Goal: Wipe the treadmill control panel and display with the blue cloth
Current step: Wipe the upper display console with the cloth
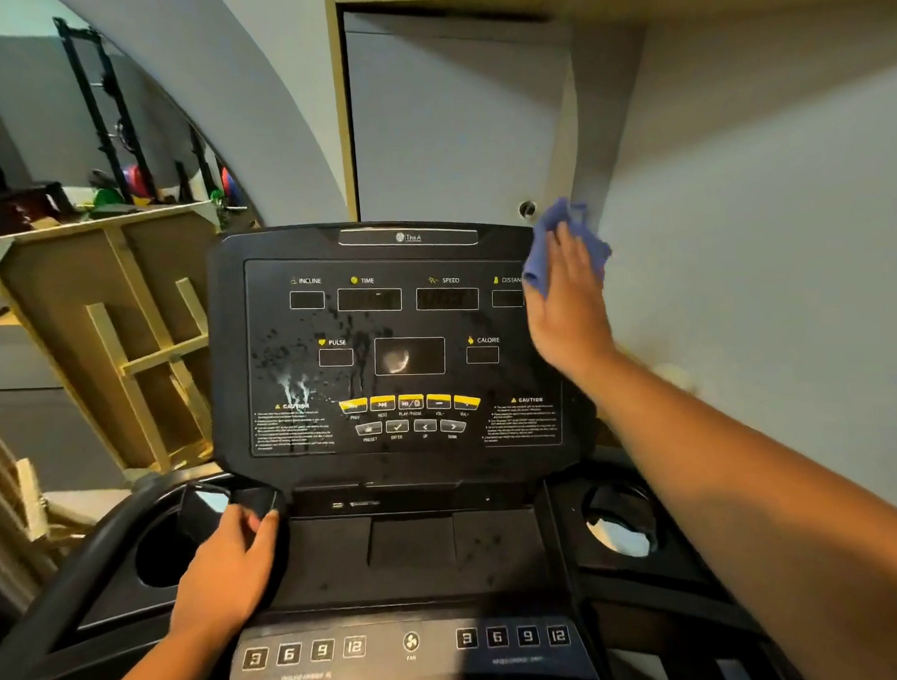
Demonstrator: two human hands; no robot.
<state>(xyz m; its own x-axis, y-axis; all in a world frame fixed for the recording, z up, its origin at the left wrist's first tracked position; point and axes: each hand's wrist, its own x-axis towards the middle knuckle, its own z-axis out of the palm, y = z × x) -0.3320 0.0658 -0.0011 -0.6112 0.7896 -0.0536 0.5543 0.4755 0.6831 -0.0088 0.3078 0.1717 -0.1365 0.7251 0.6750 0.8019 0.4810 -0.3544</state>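
The blue cloth looks soft and light — best pressed under the flat-fingered right hand at the wet display — while the left hand grips the console edge.

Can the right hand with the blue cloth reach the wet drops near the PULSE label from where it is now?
Probably yes: the right hand presses the blue cloth on the panel's upper right, and nothing lies between it and the drops.
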